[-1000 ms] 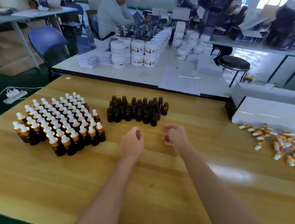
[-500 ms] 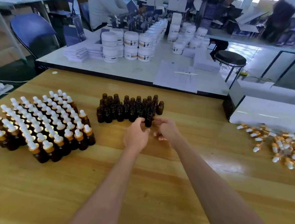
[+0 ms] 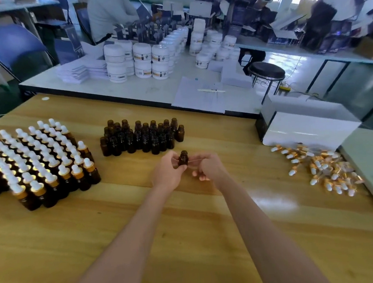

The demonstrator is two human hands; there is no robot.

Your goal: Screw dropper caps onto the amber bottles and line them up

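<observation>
Many things sit on our big, smooth wooden table (image 3: 189, 241). At the far right stands a shiny white box (image 3: 309, 129). On the left, capped bottles (image 3: 33, 162) of brown glass, with gold rings and white rubber tops, stand in tight rows. In the middle, open bottles (image 3: 140, 136) huddle just behind our hands. Loose dropper caps (image 3: 323, 168) lie in a heap near the box. Our left hand (image 3: 169, 173) grips one small round bottle (image 3: 183, 158) upright, in front of the open ones. Our right hand (image 3: 210, 168) curls its fingers just beside it; we cannot tell what they hold.
</observation>
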